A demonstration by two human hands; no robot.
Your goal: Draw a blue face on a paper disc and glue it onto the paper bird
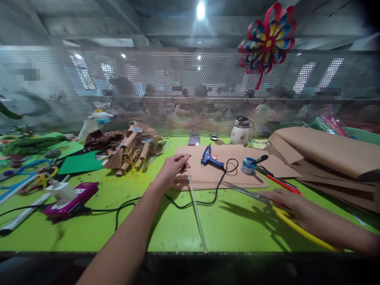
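My left hand (175,165) pinches the upper end of a long translucent glue stick (195,206) between thumb and fingers. The stick slants down toward the table's front edge. On the right, my right hand (292,202) is closed around yellow-handled scissors (252,194), whose blades point left toward the stick without touching it. Beyond my hands, a blue hot glue gun (212,159) lies on stacked brown kraft paper (190,182). A small blue-labelled jar (248,166) sits beside the gun, with a dark-handled tool leaning at its top.
A purple power strip (71,202) with a white plug stands at left, and a black cord (184,206) crosses the green table. Brown paper crafts (127,152), green sheets (80,162), a lidded jug (241,130) and large kraft sheets (332,150) surround the work area.
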